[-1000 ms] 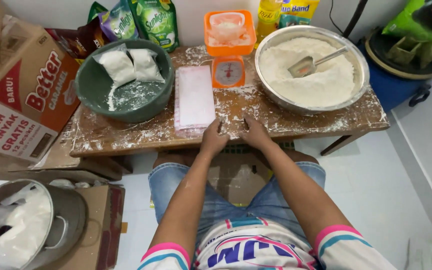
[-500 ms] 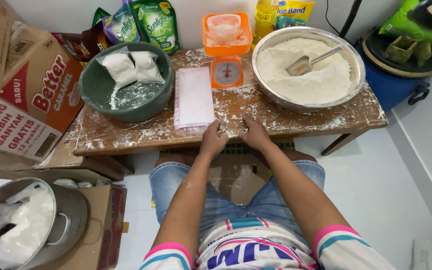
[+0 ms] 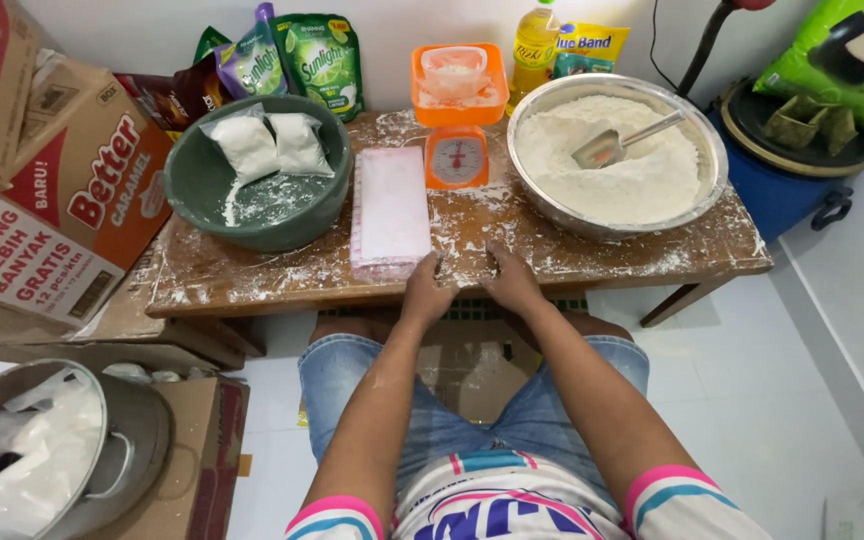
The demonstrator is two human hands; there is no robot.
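Both hands are laid on the front edge of the floury worktop (image 3: 252,280), nothing being grasped. The left hand (image 3: 425,293) is rested with loose, released fingers just beside the near right corner of the pink bag stack (image 3: 389,210). The right hand (image 3: 512,282) is spread flat, below the scale (image 3: 455,150) and near the flour bowl (image 3: 620,155).

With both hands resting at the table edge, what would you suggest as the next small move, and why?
Probably the left hand should slide to the stack of thin pink plastic bags beside it and lift one off. Both hands, the right hand too, are empty on the floury wooden table, and the metal scoop lies untouched in the flour.
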